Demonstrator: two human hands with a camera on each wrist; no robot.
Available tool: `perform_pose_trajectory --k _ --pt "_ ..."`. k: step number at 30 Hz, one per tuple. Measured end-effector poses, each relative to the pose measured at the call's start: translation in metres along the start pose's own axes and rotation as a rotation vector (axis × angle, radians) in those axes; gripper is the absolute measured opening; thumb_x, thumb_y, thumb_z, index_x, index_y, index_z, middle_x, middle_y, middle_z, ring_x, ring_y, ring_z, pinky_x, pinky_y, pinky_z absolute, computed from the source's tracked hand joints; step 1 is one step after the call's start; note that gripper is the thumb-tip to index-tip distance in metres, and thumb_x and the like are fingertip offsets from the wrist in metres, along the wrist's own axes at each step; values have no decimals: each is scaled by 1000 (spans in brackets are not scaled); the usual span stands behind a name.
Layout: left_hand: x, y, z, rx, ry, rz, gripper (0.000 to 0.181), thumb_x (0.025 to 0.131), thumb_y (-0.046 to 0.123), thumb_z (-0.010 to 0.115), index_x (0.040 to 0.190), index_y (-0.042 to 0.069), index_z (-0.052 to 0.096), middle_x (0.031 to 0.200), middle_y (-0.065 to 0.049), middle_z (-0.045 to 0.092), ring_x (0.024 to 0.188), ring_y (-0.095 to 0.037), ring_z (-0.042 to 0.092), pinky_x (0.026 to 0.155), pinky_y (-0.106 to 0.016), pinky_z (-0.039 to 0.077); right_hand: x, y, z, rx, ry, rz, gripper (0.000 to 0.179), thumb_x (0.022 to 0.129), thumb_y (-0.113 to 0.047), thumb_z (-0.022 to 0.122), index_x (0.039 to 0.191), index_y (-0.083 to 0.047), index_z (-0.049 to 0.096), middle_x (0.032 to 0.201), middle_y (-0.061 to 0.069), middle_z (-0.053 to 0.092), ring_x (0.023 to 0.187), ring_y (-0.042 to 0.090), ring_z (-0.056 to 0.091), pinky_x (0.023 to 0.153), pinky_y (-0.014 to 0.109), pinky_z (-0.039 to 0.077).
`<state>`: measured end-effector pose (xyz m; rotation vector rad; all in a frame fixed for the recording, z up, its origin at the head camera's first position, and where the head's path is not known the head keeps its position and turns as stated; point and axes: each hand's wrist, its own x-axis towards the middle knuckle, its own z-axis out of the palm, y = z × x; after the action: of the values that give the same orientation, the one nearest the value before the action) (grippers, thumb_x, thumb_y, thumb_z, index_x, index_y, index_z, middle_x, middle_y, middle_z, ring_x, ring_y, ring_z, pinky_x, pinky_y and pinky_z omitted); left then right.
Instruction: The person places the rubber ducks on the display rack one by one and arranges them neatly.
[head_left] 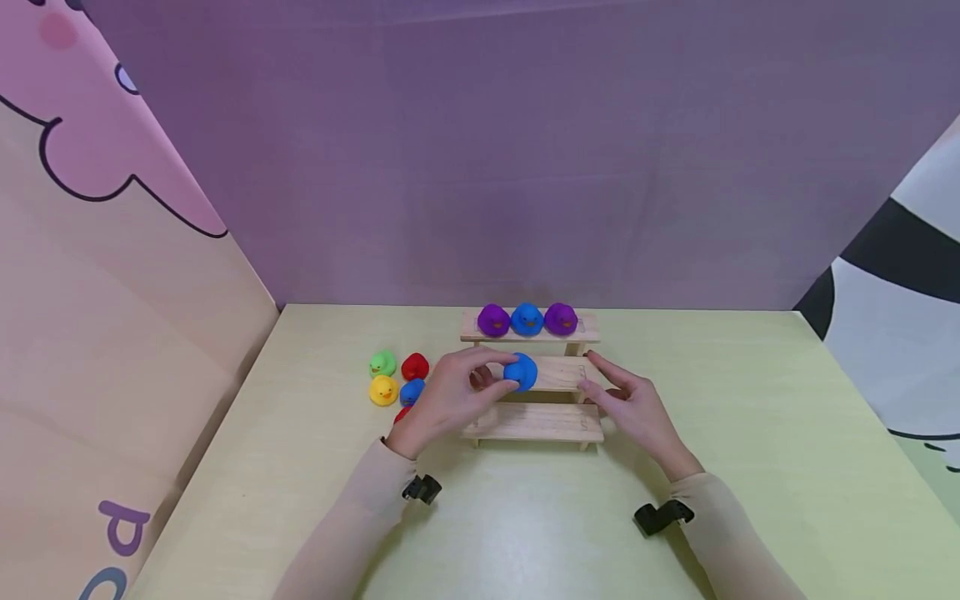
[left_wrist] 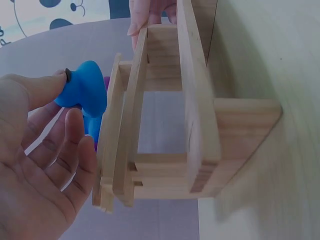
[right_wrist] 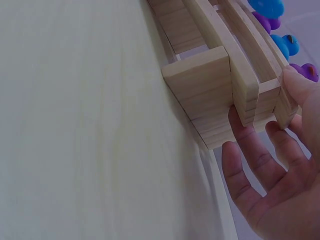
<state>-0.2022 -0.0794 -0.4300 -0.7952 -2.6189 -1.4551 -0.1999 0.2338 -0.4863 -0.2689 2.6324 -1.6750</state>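
Blue duck in hand (head_left: 522,372): 1 piece, raised in the air over the wooden stand's middle tier (head_left: 555,375), apart from the plank.
Left hand (head_left: 457,393): pinching that duck between thumb and fingertips.
Right hand (head_left: 633,408): thumb and fingers gripping the middle tier's right end.
Wooden stand (head_left: 540,422): 3 stepped tiers, pale wood, standing on the table (head_left: 750,417).
Upper tier (head_left: 589,327): 3 ducks in a row, left to right purple duck (head_left: 493,321), blue duck (head_left: 527,320), purple duck (head_left: 561,320).
Loose ducks, left of stand: 5 visible; green duck (head_left: 382,363), red duck (head_left: 415,367), yellow duck (head_left: 383,391), blue duck (head_left: 412,392), and 1 more red duck (head_left: 401,414), partly hidden by the left hand.
Wrist devices (head_left: 663,518): 2, black.
Sleeves (head_left: 348,508): 2, beige.
Backdrop (head_left: 525,158): purple, behind the table.
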Motion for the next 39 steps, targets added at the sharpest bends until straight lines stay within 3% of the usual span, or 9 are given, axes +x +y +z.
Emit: perform_pose_trajectory --k 8,22,28,39 --pt "17 5 10 47 -24 23 37 97 28 81 133 22 76 117 7 76 80 -9 64 72 -25 56 1 -1 -1 -5 -3 4 64 107 -35 67 163 -14 44 168 17 42 98 13 80 84 17 59" --pt "35 19 30 101 -45 -51 36 97 32 80 132 24 77 88 6 71 72 -11 57 60 -23 45 5 0 3 -17 -6 1 64 107 -38 65 163 -13 45 168 15 43 102 22 80 83 19 59" --pt "42 22 36 116 -45 -63 34 98 33 79 130 24 77 98 9 77 73 -8 59 63 -22 47 5 -1 3 -6 -7 4 64 107 -37 66 163 -13 45 168 14 43 99 15 80 82 20 60" --pt "47 28 44 117 -72 -67 32 99 36 77 130 25 78 106 9 77 77 -6 62 67 -23 50 3 -3 3 -2 -15 18 65 107 -39 65 163 -15 44 169 13 41 99 16 80 84 20 59"
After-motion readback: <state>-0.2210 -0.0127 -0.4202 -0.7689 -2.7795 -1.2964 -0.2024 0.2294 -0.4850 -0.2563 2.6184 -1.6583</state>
